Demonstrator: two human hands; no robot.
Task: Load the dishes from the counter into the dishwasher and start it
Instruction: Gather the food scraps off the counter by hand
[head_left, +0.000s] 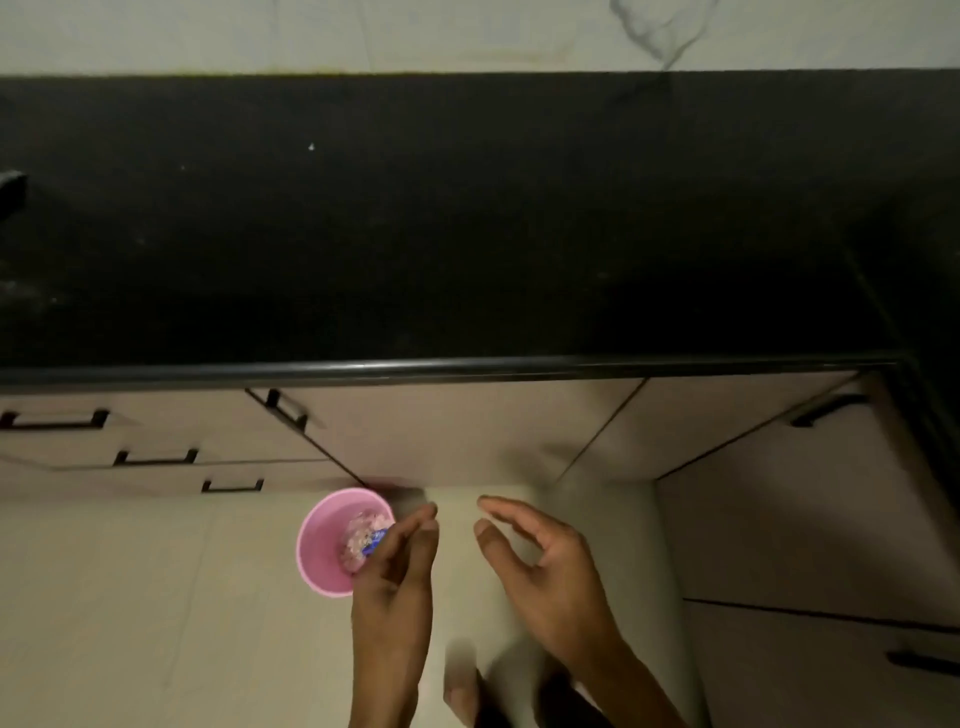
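Looking straight down over a black countertop (467, 223), and what jumps out is that its surface shows no dishes in this view, only a dark object poking in at the far left edge (11, 192), too cropped to name. No dishwasher is visible either; below the counter edge it's pale cabinet fronts (457, 431) with black drawer handles (156, 457).

So where are we in the job? My read: this is a side step, clearing scraps. Down on the light floor (130, 597) stands a small pink bin (324, 545), with what looks like crumpled wrappers and a bit of blue packaging inside. The left hand (395, 582) hangs right over its near rim, fingers long and close together, tips pointing forward. Whether the fingertips touch that blue scrap or just overlap it from above, I cannot tell; nothing is clearly pinched, so I'd call it an open, relaxed hand.

The right hand (540, 566) floats just beside it, apart from the bin, fingers spread loosely and gently bent, thumb out, holding nothing and touching nothing.

What comes next, in my judgement? With both hands free, the person needs to find the dishes and the dishwasher, both outside this view. That calls for a turn of the head and body first, then a proper two-handed reach for anything heavy or stacked.
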